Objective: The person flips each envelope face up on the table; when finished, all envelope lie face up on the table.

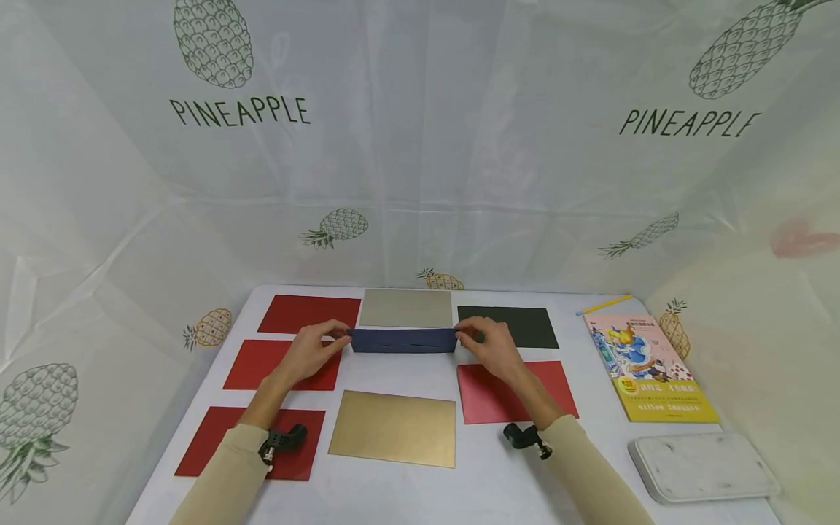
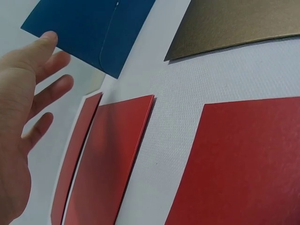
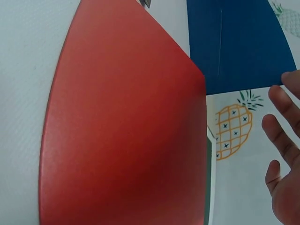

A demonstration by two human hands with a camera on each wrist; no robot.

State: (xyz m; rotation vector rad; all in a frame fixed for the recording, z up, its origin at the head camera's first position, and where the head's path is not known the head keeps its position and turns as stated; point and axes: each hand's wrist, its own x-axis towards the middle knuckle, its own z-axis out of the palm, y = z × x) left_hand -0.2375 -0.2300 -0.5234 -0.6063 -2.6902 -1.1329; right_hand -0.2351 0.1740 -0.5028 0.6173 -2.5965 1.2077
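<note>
Both hands hold a dark blue envelope (image 1: 403, 340) by its ends, raised and tilted over the middle of the table. At its left end my left hand (image 1: 311, 355) pinches the edge between thumb and fingers. The right end is pinched by my right hand (image 1: 494, 348). A flap seam shows on the blue envelope (image 2: 89, 28) in the left wrist view. Below my left arm lie red envelopes (image 1: 252, 364), and a single red envelope (image 1: 482, 397) lies under my right wrist. Nearest to the body is a gold envelope (image 1: 394, 429).
At the back lie a beige envelope (image 1: 407, 308), a dark green envelope (image 1: 528, 328) and another red envelope (image 1: 308, 313). To the right are a pencil (image 1: 605, 305), a picture book (image 1: 650, 364) and a white case (image 1: 705, 467). A pineapple-print sheet (image 1: 420, 146) surrounds the table.
</note>
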